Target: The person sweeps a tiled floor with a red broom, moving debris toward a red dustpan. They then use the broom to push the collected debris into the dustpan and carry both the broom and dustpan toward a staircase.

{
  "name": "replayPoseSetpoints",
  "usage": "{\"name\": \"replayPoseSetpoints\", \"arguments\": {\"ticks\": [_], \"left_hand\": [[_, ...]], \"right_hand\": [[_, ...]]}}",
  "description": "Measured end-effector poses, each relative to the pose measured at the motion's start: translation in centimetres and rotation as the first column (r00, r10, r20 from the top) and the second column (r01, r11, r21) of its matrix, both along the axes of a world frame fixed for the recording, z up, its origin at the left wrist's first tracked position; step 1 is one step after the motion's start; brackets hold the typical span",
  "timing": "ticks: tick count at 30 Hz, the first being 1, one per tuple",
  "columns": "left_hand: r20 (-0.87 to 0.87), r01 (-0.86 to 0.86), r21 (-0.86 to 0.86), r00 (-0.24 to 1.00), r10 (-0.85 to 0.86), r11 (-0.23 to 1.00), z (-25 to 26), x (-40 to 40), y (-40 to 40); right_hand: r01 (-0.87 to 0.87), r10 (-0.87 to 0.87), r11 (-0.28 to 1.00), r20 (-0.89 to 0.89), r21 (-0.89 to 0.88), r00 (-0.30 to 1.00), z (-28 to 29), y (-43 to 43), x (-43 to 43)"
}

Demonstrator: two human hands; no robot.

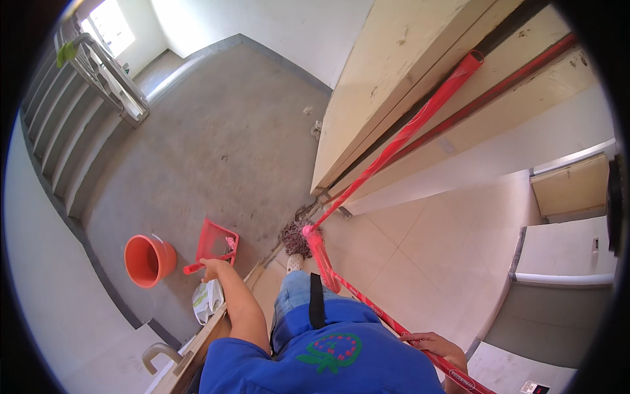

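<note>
My left hand [212, 270] reaches through the doorway and grips the short handle of a red plastic dustpan [203, 244]. Bits of litter, one of them pink, lie in the pan. In my right hand [438, 345] is a red patterned pole [389, 320], which slants across my right side. At its lower end is a red brush-like head [322, 263], partly overlapping a grey string mop head [294, 236] on the threshold. The mop's red handle [393, 147] leans up toward the door frame.
An orange bucket [162, 258] stands left of the dustpan on the concrete landing [197, 147]. A white plastic bag [207, 301] sits beside the open door's edge [216, 322]. Stairs [74, 138] with a metal railing [106, 79] are at far left. Small debris [316, 129] lies near the door frame [379, 93].
</note>
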State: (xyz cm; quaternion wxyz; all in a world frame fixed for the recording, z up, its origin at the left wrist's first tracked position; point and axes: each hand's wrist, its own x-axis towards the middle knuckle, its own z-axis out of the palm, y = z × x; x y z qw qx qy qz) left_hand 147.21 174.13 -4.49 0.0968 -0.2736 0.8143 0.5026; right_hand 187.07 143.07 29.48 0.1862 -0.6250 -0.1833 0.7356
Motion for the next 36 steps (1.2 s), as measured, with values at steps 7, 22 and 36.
{"name": "replayPoseSetpoints", "arguments": {"ticks": [7,22,36], "left_hand": [[-0.377,0.83,0.111,0.544,-0.75,0.547,-3.0,7.0,-2.5],[-0.763,0.199,-0.355,-0.627,0.159,-0.913,30.9,26.8,-2.4],[-0.61,0.776,-0.314,-0.607,-0.509,-0.548,20.6,34.2,25.9]], "right_hand": [[-0.265,0.246,0.933,-0.104,-0.244,0.964,2.5,4.9,0.2],[-0.316,0.01,0.521,0.365,0.793,0.931,-11.8,25.3,-0.8],[-0.248,-0.733,0.553,0.606,0.795,0.31,-12.3,32.3,1.8]]}}
